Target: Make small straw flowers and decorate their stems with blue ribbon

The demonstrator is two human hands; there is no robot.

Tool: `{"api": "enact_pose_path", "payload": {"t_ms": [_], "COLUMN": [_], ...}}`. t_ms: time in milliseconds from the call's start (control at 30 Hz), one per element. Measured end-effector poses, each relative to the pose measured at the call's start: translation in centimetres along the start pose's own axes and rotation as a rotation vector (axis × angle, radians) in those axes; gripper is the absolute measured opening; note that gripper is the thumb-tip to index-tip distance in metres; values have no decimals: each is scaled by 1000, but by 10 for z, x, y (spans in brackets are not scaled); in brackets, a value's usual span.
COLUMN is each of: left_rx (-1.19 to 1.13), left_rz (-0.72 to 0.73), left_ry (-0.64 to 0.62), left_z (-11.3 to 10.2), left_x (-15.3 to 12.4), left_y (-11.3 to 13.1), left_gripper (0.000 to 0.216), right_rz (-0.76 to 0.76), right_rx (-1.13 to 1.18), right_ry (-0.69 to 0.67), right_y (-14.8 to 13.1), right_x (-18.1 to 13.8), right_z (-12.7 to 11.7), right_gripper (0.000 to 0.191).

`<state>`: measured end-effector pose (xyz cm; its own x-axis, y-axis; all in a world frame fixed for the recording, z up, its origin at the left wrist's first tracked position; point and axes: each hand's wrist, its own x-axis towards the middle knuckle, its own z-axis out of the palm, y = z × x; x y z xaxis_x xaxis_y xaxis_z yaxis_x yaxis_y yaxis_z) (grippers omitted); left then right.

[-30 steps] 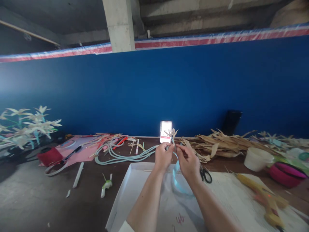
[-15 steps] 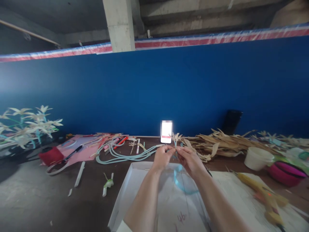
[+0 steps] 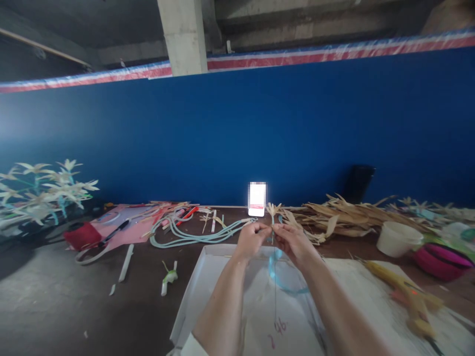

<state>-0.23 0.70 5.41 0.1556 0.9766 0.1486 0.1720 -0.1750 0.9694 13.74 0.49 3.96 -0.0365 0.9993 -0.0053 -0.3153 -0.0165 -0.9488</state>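
Observation:
Both hands meet over the white box lid, pinching a small pale flower [image 3: 273, 209] that looks made of dried husk. My left hand [image 3: 251, 243] is closed, its thumb and forefinger at the base of the flower. From the other side my right hand [image 3: 295, 242] grips the same spot with bent fingers. The petals point up and spread above the fingertips. A thin wire [image 3: 275, 296] runs straight down below the hands. Beneath my right hand hangs a curl of light blue tape [image 3: 273, 272]. The exact grip on the stem is hidden by the fingers.
Behind the lid [image 3: 208, 267] stands a lit phone [image 3: 257, 200]. Light blue cords [image 3: 196, 241] and red thread [image 3: 81, 235] lie left. Dried husks [image 3: 341, 215], a white tub [image 3: 399, 239], a pink pouch [image 3: 441, 262] and a yellow glue gun [image 3: 408, 291] are right. Finished flowers [image 3: 48, 185] stand far left.
The flower now stands more upright between my fingers, and the wire below hangs straighter. My hands stay together in nearly the same place. The view has shifted slightly.

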Motion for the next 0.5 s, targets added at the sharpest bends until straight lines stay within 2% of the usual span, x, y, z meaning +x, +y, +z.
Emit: {"api": "enact_pose_path", "payload": {"t_ms": [233, 500], "left_rx": [111, 160], "left_rz": [46, 34], "left_ry": [-2, -30], "left_z": [-3, -7], "left_x": [2, 2], "left_y": [-6, -8], "left_gripper": [23, 23], "right_rz": [-18, 36], "right_rx": [-195, -173], "right_ry": [22, 14], "right_y": [-1, 2], "right_x": [1, 1], "right_z": [-2, -2], "right_gripper": [28, 29]}}
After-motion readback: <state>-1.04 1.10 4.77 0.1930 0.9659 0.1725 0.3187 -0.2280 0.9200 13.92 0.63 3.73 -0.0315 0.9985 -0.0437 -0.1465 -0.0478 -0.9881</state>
